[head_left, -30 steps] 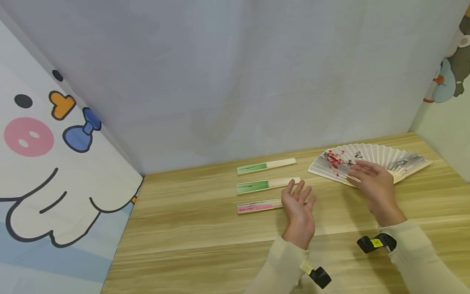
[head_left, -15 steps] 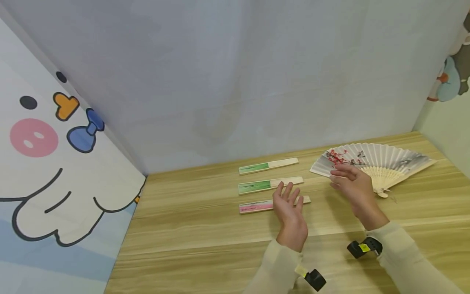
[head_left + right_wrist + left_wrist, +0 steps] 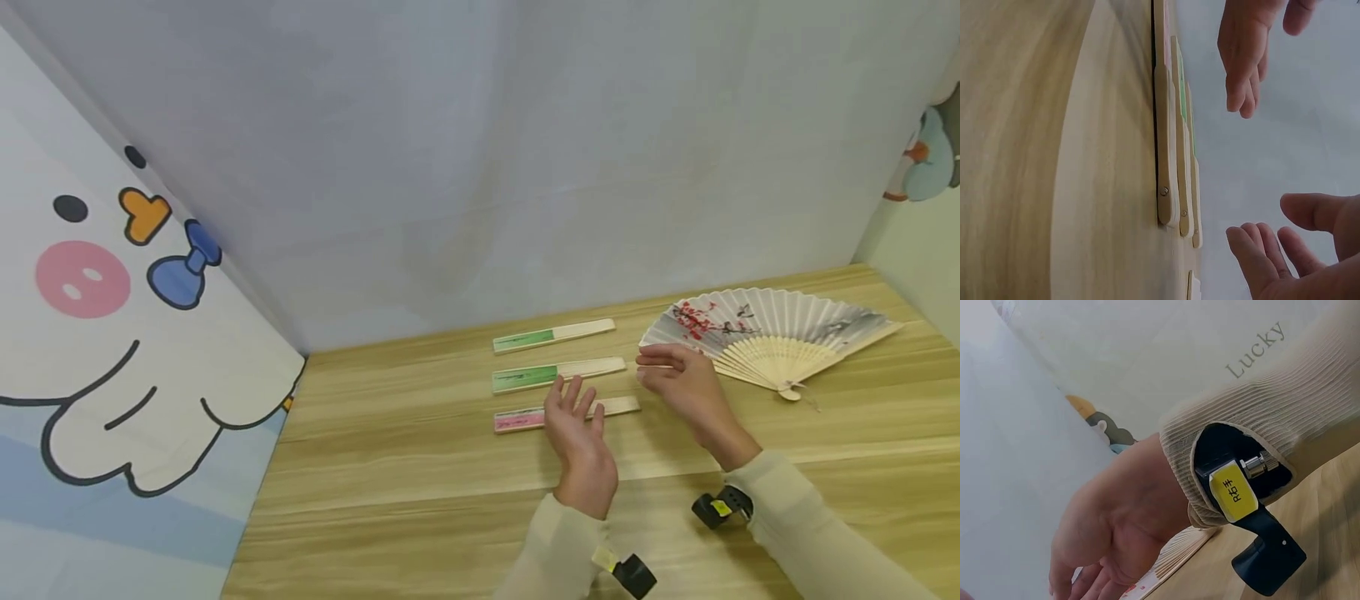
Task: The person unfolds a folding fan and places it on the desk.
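Clock directions are as in the head view, with 12 o'clock pointing away from the person. Nearest are two black wrist cameras, one on the left arm (image 3: pixel 636 575) and one on the right (image 3: pixel 708 511), each with a yellow tag at the sleeve cuff.

The left hand (image 3: pixel 582 454) is palm up, fingers extended and spread, holding nothing. It is raised above the counter (image 3: pixel 375 467). The right hand (image 3: pixel 688 393), at 2 o'clock from the left, is likewise raised; its fingers are slightly bent, the thumb apart from them, with nothing in its grasp.

The pink folded fan (image 3: pixel 519 420) lies beyond the left palm, partly covered from view by the fingers: printed end at 10 o'clock, pale end at 1 o'clock. At 12 o'clock from it, roughly parallel, lie the middle green folded fan (image 3: pixel 523 380) and the far green folded fan (image 3: pixel 553 336).

The open fan (image 3: pixel 765 321) lies spread at 2 o'clock from the right hand, pivot toward 6 o'clock, red blossom toward 10. Behind the counter stands a pale backdrop (image 3: pixel 525 167).
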A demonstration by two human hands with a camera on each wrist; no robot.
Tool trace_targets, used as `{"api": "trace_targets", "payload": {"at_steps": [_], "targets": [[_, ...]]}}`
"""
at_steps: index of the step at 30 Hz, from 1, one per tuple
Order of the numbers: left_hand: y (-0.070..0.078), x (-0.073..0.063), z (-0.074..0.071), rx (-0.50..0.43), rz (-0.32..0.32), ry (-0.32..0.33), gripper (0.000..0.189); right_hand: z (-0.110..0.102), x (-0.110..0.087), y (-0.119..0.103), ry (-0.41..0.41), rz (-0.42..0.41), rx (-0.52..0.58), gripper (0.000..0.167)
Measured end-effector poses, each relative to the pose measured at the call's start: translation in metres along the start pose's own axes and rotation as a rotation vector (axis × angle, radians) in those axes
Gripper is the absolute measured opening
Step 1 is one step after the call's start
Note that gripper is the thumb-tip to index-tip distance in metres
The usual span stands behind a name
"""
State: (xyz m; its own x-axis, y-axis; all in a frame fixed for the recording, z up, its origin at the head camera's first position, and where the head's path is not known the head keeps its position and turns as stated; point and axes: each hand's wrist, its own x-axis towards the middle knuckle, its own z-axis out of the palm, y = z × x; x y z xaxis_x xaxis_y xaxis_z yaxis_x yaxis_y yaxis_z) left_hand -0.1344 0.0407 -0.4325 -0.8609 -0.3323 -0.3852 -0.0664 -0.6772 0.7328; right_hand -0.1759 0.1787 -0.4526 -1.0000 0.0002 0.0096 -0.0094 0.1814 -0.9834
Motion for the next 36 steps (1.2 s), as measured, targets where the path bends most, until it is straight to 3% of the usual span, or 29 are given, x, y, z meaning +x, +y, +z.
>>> {"api": "trace_targets", "payload": {"at_steps": [23, 36], "targets": [[0.012, 0.008, -0.022, -0.021, 0.010, 0.049, 0.057, 0.043, 0.010, 0.009, -0.273, -0.203, -0.191, 0.036], [0.018, 0.011, -0.030, -0.041, 0.019, 0.088, 0.056, 0.056, 0.012, 0.011, -0.352, -0.346, -0.378, 0.036]]}}
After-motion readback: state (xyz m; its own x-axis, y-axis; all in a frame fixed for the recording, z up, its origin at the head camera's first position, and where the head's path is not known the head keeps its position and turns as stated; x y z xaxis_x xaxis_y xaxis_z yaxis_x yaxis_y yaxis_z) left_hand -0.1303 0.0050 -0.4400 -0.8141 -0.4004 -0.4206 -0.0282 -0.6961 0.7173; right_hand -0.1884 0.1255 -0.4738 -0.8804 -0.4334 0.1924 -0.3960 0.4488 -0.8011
